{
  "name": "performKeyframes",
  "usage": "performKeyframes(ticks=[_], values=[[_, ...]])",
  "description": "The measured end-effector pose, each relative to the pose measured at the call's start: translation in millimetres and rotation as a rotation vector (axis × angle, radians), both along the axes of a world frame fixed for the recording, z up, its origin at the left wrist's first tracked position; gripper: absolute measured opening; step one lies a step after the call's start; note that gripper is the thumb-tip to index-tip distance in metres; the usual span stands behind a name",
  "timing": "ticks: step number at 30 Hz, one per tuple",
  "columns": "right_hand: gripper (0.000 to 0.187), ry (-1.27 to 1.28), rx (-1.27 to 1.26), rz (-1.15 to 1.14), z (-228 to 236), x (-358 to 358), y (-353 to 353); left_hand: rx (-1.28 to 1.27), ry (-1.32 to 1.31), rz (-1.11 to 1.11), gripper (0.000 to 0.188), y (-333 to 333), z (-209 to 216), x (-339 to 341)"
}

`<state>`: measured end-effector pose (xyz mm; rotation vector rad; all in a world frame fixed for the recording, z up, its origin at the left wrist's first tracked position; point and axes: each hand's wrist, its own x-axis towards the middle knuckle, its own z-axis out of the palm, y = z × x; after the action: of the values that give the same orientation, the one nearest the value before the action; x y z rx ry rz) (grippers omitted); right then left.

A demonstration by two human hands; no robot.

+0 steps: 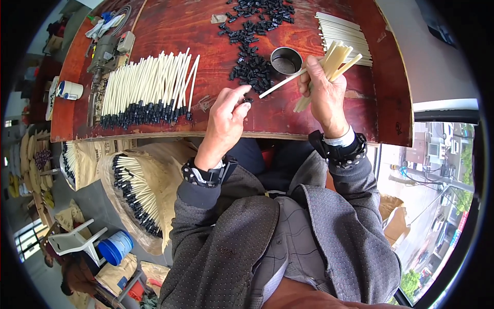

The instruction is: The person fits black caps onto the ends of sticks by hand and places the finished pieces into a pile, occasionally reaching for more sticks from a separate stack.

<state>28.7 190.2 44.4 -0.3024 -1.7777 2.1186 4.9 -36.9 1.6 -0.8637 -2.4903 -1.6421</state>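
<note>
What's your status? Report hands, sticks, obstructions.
Right hand gripping pale sticks, one jutting leftward. Left hand at a black piece, grip unclear. Round metal cup close beside jutting stick.

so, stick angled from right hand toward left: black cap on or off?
Off: the stick ends bare and pale. A black cap is at the left hand, apart from it.

On the table [170, 38] — capped sticks [149, 87] left, caps [251, 67] mid, cup [286, 70] beside them, sticks [343, 38] right.
</note>
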Motion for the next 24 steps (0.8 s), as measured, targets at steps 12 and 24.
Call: performKeyframes(ticks=[12, 24], values=[[0.026, 0.049, -0.063, -0.019, 8.6, 2.8, -24.6, 0.872, -0.723, -0.052, 0.012, 0.6, -3.0, 10.6], [0.023, 0.112, 0.066, -0.051, -1.0, 9.5, -38.2, 1.116, -0.812, -0.033, 0.011, 15.2, -8.1, 14.8]])
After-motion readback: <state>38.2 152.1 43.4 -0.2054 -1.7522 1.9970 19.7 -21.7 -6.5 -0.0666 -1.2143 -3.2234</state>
